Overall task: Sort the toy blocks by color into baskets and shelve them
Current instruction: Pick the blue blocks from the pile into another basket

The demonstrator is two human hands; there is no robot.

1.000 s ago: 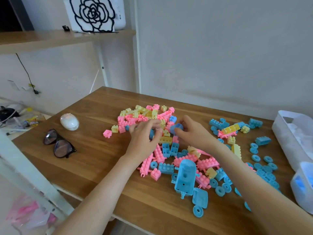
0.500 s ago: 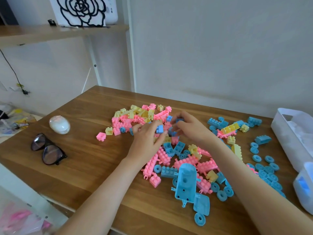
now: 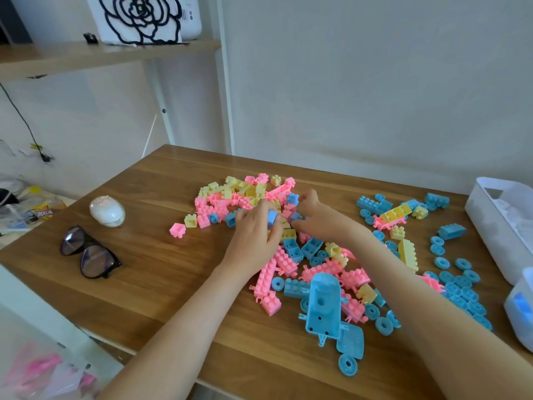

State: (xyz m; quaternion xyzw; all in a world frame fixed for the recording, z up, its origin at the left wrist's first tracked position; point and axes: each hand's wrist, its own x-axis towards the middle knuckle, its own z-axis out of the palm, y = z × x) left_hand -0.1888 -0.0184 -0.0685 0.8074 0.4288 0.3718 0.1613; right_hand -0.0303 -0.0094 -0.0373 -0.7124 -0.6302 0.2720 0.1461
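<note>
Your left hand (image 3: 256, 235) has its fingers curled and pinches a small blue block (image 3: 272, 217) between thumb and fingertips, just above the middle of the mixed pile (image 3: 245, 194) on the counter (image 3: 161, 284). Your right hand (image 3: 320, 217) is curled into the same spot, fingertips touching blue pieces. I cannot tell whether it actually grips one.

What could go wrong:
- Both hands work the same patch and almost touch, so one could knock the block out of the other's pinch.
- Pink and yellow blocks lie tight against the blue ones there, and some look snapped together. A lift may drag a wrong colour along, and it would land in the wrong basket.
- The white basket (image 3: 487, 235) stands well apart at the right edge. Your forearm would cross the blue wheels (image 3: 461, 287) on the way and could sweep them off the near right side of the counter.
- A stray pink block lies left of the pile, toward the glasses (image 3: 86, 252), and is easy to miss.

The pinched block is short and shows a flat side toward you. Its slightly longer side stands near upright, and its studs are hidden. The big blue piece (image 3: 323, 304) lies flat with its long axis running near to far and its rounded end far. The long pink brick (image 3: 266, 280) runs near to far too, leaning right.
</note>
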